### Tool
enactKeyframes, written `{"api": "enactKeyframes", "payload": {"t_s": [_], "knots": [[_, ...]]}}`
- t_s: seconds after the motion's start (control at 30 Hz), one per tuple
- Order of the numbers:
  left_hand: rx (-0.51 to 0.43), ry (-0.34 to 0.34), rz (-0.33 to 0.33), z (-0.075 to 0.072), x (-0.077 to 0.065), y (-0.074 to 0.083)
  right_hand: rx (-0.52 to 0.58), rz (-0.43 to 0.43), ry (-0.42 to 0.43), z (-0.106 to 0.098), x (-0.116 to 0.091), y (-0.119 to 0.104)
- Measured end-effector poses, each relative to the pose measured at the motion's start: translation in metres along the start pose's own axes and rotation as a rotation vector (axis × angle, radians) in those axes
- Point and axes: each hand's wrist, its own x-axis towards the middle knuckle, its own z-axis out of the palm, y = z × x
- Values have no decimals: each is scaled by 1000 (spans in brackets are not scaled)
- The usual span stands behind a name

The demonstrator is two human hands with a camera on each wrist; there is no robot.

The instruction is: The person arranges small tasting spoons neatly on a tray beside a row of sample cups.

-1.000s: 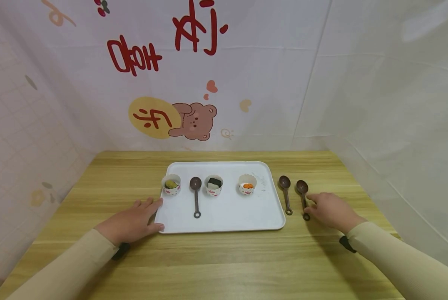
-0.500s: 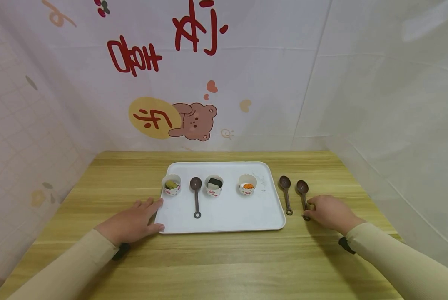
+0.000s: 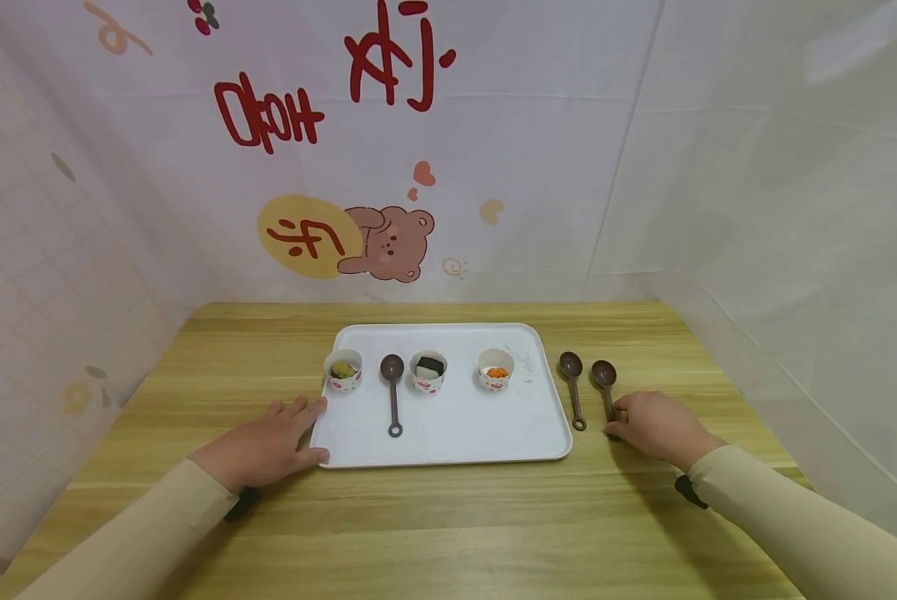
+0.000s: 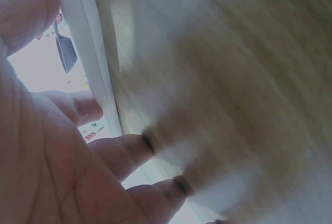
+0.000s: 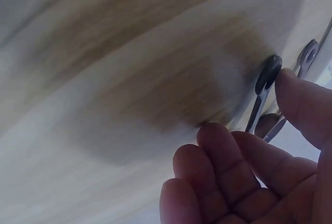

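My right hand (image 3: pixel 658 427) pinches the handle of a brown spoon (image 3: pixel 603 374) lying right of the tray. In the right wrist view, the thumb is at the spoon's ring end (image 5: pixel 268 73) and the index finger lies along the handle. To its left is a second brown spoon (image 3: pixel 571 367). My left hand (image 3: pixel 264 446) rests at the left edge of the white tray (image 3: pixel 463 433), fingers spread, thumb over the near corner. In the left wrist view, the fingertips (image 4: pixel 132 149) reach along the tray's rim.
On the tray stand three patterned paper cups: one with greenish food (image 3: pixel 343 371), one with a white-and-black rice piece (image 3: pixel 428 367), one with orange food (image 3: pixel 497 372). A third brown spoon (image 3: pixel 393 404) lies between the left and middle cups. A printed cloth (image 3: pixel 538 183) hangs behind the table.
My right thumb and fingers have closed in on the spoon's handle and now cover its ring end in the head view. My left hand and the tray have not moved.
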Motion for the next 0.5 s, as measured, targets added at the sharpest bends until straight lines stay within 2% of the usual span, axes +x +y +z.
{"api": "enactKeyframes", "payload": {"t_s": [0.3,0.5], "knots": [[-1,3,1,0,0,1,-54,-33,10,0,1,0],[3,7,7,1,1,-1,-25,-13,-8,1,3,1]]}}
